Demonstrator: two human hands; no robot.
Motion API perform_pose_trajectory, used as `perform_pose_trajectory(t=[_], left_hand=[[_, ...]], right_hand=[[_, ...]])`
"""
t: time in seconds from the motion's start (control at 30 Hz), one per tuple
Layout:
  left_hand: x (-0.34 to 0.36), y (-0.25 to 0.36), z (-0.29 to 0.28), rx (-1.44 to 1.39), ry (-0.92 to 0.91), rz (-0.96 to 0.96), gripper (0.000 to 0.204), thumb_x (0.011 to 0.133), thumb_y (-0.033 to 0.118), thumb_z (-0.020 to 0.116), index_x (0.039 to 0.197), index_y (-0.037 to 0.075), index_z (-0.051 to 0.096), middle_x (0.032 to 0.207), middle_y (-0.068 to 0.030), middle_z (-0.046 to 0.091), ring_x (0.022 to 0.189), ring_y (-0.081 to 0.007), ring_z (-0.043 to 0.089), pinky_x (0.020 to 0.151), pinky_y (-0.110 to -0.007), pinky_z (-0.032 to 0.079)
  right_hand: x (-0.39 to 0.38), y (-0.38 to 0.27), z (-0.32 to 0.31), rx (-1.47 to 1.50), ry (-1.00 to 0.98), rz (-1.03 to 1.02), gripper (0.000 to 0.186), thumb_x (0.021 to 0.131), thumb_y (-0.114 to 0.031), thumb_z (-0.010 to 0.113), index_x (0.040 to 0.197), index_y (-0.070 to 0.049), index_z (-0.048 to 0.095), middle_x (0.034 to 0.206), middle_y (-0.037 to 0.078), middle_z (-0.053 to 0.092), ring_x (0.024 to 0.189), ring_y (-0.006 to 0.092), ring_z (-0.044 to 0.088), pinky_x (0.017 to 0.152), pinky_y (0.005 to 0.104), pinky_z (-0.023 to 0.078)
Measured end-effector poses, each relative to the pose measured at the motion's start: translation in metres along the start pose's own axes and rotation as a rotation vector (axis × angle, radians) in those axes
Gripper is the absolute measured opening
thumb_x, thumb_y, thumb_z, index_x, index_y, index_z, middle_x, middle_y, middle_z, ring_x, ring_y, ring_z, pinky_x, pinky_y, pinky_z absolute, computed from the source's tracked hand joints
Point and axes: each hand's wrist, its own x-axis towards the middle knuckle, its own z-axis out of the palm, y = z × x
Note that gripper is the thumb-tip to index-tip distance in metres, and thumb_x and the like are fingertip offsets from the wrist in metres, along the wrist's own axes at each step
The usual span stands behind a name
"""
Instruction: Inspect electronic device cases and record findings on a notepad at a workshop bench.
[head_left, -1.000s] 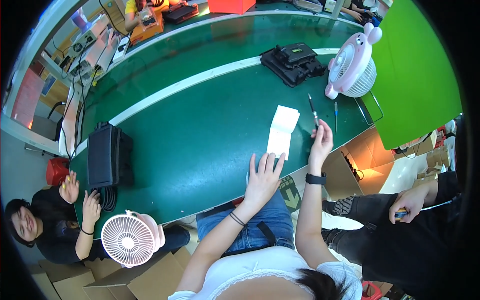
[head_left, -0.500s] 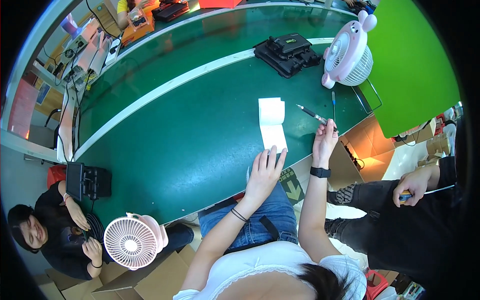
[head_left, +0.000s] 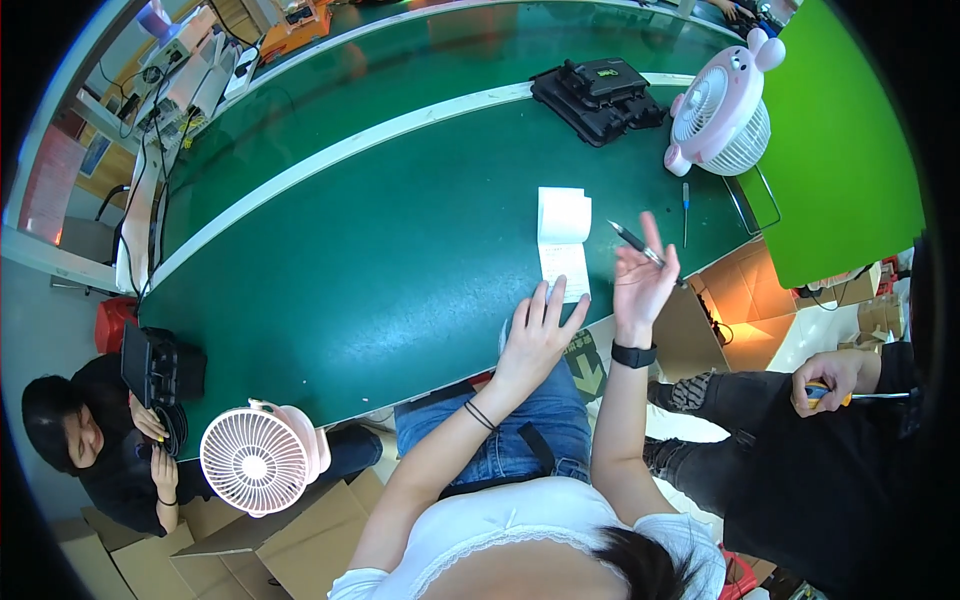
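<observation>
A small white notepad (head_left: 564,218) with its top page folded back lies on the green table, faint writing on its lower page. My left hand (head_left: 536,335) rests with spread fingers on the pad's lower edge. To the right of the pad, just above the table's edge, my right hand (head_left: 643,290) has its palm turned up and the index finger raised. A dark pen (head_left: 632,240) lies across that hand's fingers, its tip pointing up and left toward the pad. A thin blue-handled screwdriver (head_left: 686,205) lies farther right.
A pink-white fan (head_left: 722,110) and a black case (head_left: 600,98) stand at the far right. Another pink fan (head_left: 256,462) is at the near left, beside a seated person (head_left: 110,470). At right, a person's hand (head_left: 828,380) grips a yellow-handled screwdriver. Open cardboard boxes (head_left: 690,325) sit below the table.
My right hand has turned its palm up and lifted the index finger, the pen still in it. The pad appears shifted slightly right with the view. My left hand stays on it.
</observation>
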Motion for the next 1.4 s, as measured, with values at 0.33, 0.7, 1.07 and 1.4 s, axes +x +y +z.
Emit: perform_pose_trajectory(t=[0.33, 0.7, 1.07, 1.4], left_hand=[[-0.007, 0.007, 0.004, 0.056, 0.037, 0.038, 0.052, 0.087, 0.025, 0.054, 0.139, 0.019, 0.052, 0.141, -0.0162, 0.051, 0.123, -0.0312, 0.053, 0.096, -0.038, 0.045], [-0.008, 0.005, 0.003, 0.028, 0.028, 0.053, 0.048, 0.088, 0.023, 0.054, 0.135, 0.015, 0.053, 0.142, -0.0185, 0.049, 0.123, -0.0331, 0.052, 0.096, -0.039, 0.046], [-0.001, 0.000, 0.011, 0.039, 0.067, 0.026, 0.044, 0.089, 0.023, 0.052, 0.132, 0.019, 0.056, 0.139, -0.0157, 0.053, 0.125, -0.0323, 0.052, 0.100, -0.040, 0.044], [-0.007, 0.004, 0.009, 0.021, 0.003, 0.007, 0.044, 0.087, 0.024, 0.055, 0.131, 0.022, 0.056, 0.142, -0.0138, 0.050, 0.129, -0.0290, 0.048, 0.111, -0.051, 0.033]], right_hand=[[-0.006, 0.030, -0.016, -0.090, -0.214, 0.155, 0.058, 0.104, -0.048, 0.029, 0.100, 0.000, 0.061, 0.086, 0.009, 0.063, 0.056, 0.0149, 0.052, 0.049, 0.0242, 0.040], [-0.018, 0.039, -0.010, -0.678, -0.237, -0.052, 0.016, 0.091, -0.002, 0.067, 0.093, -0.006, 0.052, 0.073, -0.001, 0.058, 0.065, 0.0026, 0.051, 0.058, 0.0172, 0.039], [-0.001, 0.043, 0.000, -0.837, -0.230, -0.121, 0.029, 0.088, -0.003, 0.071, 0.074, -0.008, 0.046, 0.068, -0.005, 0.053, 0.063, 0.0008, 0.051, 0.056, 0.0180, 0.040], [-0.010, 0.047, 0.001, -1.107, -0.165, -0.254, 0.031, 0.085, -0.004, 0.070, 0.067, -0.003, 0.045, 0.061, -0.004, 0.045, 0.059, 0.0021, 0.041, 0.052, 0.0224, 0.033]])
